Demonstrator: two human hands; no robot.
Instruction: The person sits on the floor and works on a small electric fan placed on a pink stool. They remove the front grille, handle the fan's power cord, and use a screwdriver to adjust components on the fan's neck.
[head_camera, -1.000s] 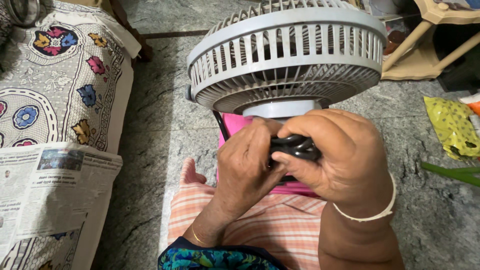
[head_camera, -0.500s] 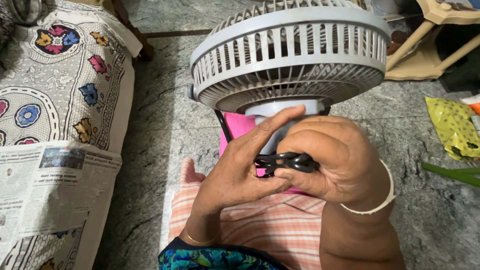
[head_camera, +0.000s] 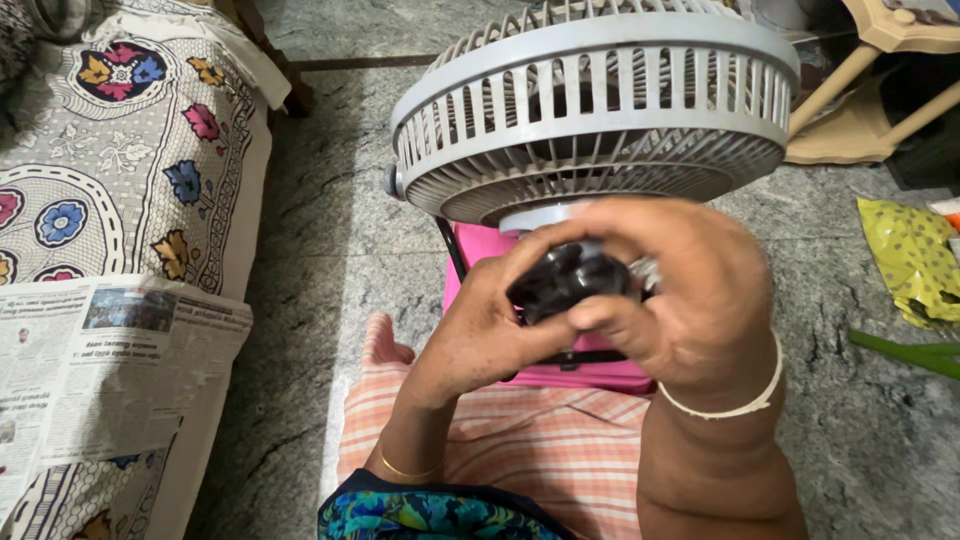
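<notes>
Here, both hands meet just under the rim of a grey fan (head_camera: 600, 100) that lies tilted over a pink case (head_camera: 480, 250) on the stone floor (head_camera: 330, 220). The left hand (head_camera: 480, 330) cups a small black part (head_camera: 565, 280) from below, fingers curled round it. The right hand (head_camera: 680, 290) closes over the same part from above, thumb pressed to its front. What the part is I cannot tell; it sits touching the fan's pale hub, largely hidden by the fingers.

Risks, as judged: the grip is crowded, and the part could slip free and drop onto the striped cloth (head_camera: 520, 450) over the lap, or roll to the floor. The fan rests unsupported by either hand, so a hard twist could tip it off the case. Fingertips lie close to the grille slots and could be pinched.

Packages and print: a yellow patterned bag (head_camera: 910, 255) lies crumpled on the floor at the right, apart from the fan. A newspaper (head_camera: 110, 370) lies spread flat on the flowered bedding (head_camera: 120, 180) at the left, well clear of the hands.
</notes>
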